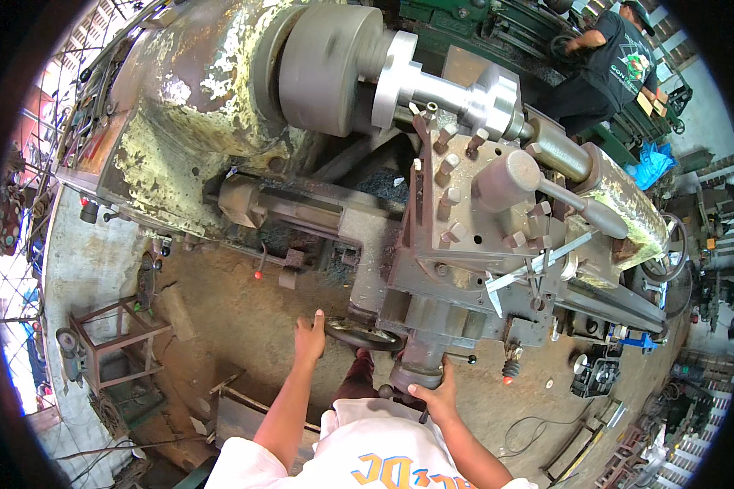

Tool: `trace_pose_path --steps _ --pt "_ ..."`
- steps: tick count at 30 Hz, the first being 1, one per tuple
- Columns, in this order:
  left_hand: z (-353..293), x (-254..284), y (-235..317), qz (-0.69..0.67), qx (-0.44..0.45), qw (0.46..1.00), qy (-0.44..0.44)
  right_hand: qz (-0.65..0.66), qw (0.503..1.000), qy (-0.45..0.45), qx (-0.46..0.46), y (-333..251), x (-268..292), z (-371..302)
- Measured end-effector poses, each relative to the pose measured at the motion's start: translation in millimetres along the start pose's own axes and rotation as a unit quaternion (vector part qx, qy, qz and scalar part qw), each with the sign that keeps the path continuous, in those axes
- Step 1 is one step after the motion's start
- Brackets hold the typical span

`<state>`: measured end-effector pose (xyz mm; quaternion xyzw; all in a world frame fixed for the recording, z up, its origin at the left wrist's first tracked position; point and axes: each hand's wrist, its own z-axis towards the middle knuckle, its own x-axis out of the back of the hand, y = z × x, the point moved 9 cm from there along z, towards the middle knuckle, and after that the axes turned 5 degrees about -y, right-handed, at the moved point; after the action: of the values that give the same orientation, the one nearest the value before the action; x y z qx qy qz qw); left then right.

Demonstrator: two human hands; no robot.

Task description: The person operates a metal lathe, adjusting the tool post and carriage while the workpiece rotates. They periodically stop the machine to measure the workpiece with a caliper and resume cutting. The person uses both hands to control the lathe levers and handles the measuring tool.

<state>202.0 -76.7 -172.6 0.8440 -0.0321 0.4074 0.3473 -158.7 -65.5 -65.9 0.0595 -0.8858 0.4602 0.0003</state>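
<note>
Left hand [309, 336] closed on rim of dark round carriage handwheel [365, 334], front edge of big grey worn metal lathe [220, 147]. Right hand [437, 395] wrapped around dark cross-slide crank handle [414, 380]. Bright steel stepped workpiece [457, 94] chucked above square tool post [473, 204]. Judged step: positioning tool. Next move needs slow, coordinated feed.

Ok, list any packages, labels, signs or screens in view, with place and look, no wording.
No packages, signs or screens show clearly.
Shirt print: bottom centre, on the wearer's white shirt, orange and blue lettering.
Shirt print: top right, on another person's dark shirt, light-coloured design.
Blue bag: right, crumpled plastic, unmarked.
</note>
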Motion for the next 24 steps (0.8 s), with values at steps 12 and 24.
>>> trace_pose_path --steps 12,24 --pt "-180 -64 96 -0.273 -0.006 0.816 -0.51 0.171 0.973 -0.157 -0.01 55 4 22" --pt "-200 -71 112 -0.252 0.05 0.85 -0.46 -0.549 0.786 0.136 0.25 141 133 124"
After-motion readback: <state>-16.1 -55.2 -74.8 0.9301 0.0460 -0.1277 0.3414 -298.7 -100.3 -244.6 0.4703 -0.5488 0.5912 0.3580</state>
